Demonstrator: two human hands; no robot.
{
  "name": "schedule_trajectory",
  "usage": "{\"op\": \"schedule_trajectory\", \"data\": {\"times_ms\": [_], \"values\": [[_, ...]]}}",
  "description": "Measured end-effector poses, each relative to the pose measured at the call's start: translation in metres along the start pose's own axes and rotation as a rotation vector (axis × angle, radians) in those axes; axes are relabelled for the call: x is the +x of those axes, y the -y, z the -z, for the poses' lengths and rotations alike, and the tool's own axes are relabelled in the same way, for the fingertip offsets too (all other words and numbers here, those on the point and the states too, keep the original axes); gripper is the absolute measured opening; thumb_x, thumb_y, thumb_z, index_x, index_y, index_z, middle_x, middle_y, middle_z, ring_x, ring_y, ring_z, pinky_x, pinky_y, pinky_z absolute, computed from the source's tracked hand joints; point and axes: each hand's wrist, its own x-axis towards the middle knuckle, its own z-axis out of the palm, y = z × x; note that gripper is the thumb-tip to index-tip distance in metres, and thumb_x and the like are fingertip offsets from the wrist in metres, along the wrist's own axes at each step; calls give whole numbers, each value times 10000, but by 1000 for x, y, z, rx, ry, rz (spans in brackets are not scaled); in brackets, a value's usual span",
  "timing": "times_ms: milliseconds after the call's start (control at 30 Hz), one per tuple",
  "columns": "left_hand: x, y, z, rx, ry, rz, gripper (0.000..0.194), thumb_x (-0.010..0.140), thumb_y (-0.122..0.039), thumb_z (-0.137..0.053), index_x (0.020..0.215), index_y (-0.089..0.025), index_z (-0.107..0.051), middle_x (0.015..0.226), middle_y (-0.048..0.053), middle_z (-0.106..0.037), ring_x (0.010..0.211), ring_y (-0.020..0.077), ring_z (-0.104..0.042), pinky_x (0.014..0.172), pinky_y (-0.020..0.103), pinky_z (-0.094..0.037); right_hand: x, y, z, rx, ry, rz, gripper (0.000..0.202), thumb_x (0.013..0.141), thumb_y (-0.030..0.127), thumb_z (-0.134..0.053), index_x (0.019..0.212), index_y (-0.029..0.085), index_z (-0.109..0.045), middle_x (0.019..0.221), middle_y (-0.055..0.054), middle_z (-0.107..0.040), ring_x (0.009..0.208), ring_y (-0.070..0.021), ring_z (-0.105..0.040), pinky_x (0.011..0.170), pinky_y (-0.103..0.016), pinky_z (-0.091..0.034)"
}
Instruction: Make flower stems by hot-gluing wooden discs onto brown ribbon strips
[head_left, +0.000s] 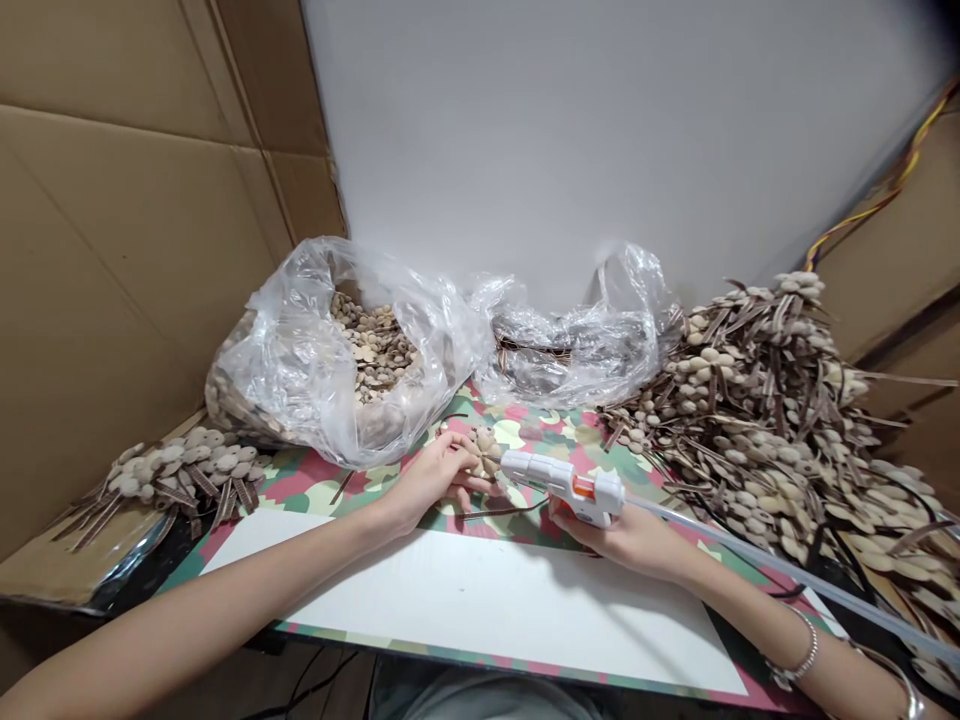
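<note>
Left hand [427,482] pinches beige petaled piece [486,452] mid-tabletop [300,478], beyond white sheet's [465,600] far edge; right hand's [637,538] fingers wrap glue gun [544,470]. Good handling likely calls for steady nozzle, fingertips clear of tip.

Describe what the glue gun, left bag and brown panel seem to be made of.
Glue gun: probably hard plastic, white and smooth, with orange parts. Left bag: thin clear plastic film, shown by its shiny crinkles. Brown panel: most likely matte cardboard, given its fold creases.
</note>
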Motion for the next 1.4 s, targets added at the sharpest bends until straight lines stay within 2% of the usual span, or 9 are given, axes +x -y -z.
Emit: {"op": "schedule_trajectory", "data": {"times_ms": [167,333,500,600,700,967,1133,1400], "values": [[0,-1,-1,17,20,-19,244,799,-196,-494,1042,-188,-467,708,-7,-542,753,224,-682,376,169,-460,-1,-2,-1,-5,-8,5,329,860,507,-385,818,199,-492,712,1,-505,638,-146,-457,602,-253,-385],[0,1,1,32,76,-16,128,801,-267,-522,870,-160,-515,756,28,-592,790,222,-676,388,160,-444,-1,1,0,1,-1,25,304,872,485,-378,839,204,-487,714,5,-506,645,-145,-462,617,-254,-381],[1,2,3,166,63,-45,272,838,-436,-464,871,-167,-497,756,48,-638,571,148,-650,328,141,-353,-1,4,2,-21,22,72,287,884,450,-363,791,204,-477,715,2,-509,656,-150,-466,628,-258,-384],[3,7,5,236,40,-80,292,849,-455,-439,852,-168,-493,706,28,-625,413,75,-540,310,134,-280,-1,5,3,-7,37,78,269,884,439,-371,802,208,-484,723,3,-511,653,-150,-471,637,-264,-388],[4,11,7,294,11,-130,292,857,-446,-433,846,-164,-506,635,-4,-581,372,41,-419,338,141,-283,0,4,3,11,72,103,266,879,433,-386,812,204,-504,703,6,-500,633,-145,-465,617,-257,-389],[0,9,6,459,-39,-242,289,861,-418,-427,854,-155,-545,637,10,-586,420,63,-399,387,161,-305,0,5,3,-9,46,90,269,866,447,-418,824,200,-515,766,-11,-550,685,-159,-498,639,-264,-399],[-1,9,6,457,-35,-249,309,858,-429,-425,900,-150,-553,650,18,-605,397,62,-393,375,166,-307,0,5,4,-21,72,92,281,872,454,-391,811,206,-509,735,-4,-542,651,-154,-489,615,-258,-393],[-3,7,3,432,-36,-262,299,861,-421,-424,888,-152,-551,641,13,-595,403,61,-409,374,164,-328,1,2,2,-68,32,100,288,872,465,-390,803,210,-506,730,1,-550,661,-160,-497,624,-260,-387]]}}
